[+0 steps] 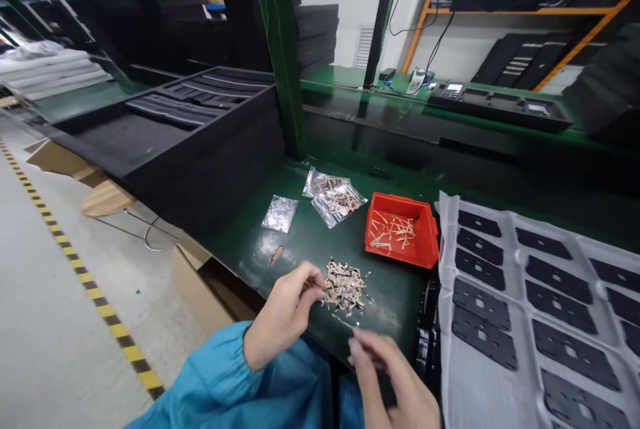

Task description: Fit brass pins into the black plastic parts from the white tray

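A pile of small tan and dark parts (346, 286) lies on the green table (240, 246). My left hand (290, 306) is at the pile's left edge, thumb and fingers pinched together; whatever is between them is too small to make out. Below the pile on the right, my right hand (390, 376) pinches a thin light tool (344, 321) whose tip points toward the pile. Behind the pile, a red bin (427, 242) holds several thin tan strips (395, 229).
Plastic bags of parts (340, 199) and a flat clear bag (280, 213) lie behind the pile. A large black foam-lined box (225, 156) stands at the left. At the right, a white tray (470, 389) carries rows of black plates (480, 332). A green post (283, 49) rises behind.
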Motion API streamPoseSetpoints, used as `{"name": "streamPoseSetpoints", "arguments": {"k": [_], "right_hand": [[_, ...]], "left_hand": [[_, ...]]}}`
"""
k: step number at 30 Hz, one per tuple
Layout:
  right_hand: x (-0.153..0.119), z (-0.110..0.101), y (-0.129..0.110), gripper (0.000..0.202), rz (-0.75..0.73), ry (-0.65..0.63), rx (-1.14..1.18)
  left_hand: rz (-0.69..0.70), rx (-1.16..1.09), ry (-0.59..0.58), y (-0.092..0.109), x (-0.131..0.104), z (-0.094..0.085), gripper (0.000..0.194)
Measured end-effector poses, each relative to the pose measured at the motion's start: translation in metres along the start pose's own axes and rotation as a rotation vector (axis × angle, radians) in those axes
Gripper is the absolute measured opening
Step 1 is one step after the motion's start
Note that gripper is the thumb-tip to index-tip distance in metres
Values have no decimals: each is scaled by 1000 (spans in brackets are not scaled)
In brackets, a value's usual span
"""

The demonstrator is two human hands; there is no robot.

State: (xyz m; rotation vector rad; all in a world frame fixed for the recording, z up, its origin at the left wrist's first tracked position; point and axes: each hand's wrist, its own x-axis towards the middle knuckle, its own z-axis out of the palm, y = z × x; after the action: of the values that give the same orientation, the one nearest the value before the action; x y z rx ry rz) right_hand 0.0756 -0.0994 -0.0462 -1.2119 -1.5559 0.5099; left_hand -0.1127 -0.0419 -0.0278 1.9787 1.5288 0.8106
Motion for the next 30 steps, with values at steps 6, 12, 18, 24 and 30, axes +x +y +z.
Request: {"name": "streamPoseSetpoints", "arguments": {"k": [6, 12, 18, 24, 30], "right_hand": [[25, 6, 12, 15, 105, -200, -13], [29, 5, 5, 19, 139, -290, 10], [28, -1, 5, 21, 181, -406, 85], [23, -9, 14, 23, 297, -479, 244], [26, -14, 9, 17, 254, -477, 286]], "left_hand": [[322, -26, -185, 4, 20, -18, 29], [421, 44, -304, -2, 34, -27, 35], [491, 0, -343, -1, 41, -32, 34], [518, -106, -317, 3, 41, -33, 27], [520, -147, -301, 8, 35, -34, 27]]}}
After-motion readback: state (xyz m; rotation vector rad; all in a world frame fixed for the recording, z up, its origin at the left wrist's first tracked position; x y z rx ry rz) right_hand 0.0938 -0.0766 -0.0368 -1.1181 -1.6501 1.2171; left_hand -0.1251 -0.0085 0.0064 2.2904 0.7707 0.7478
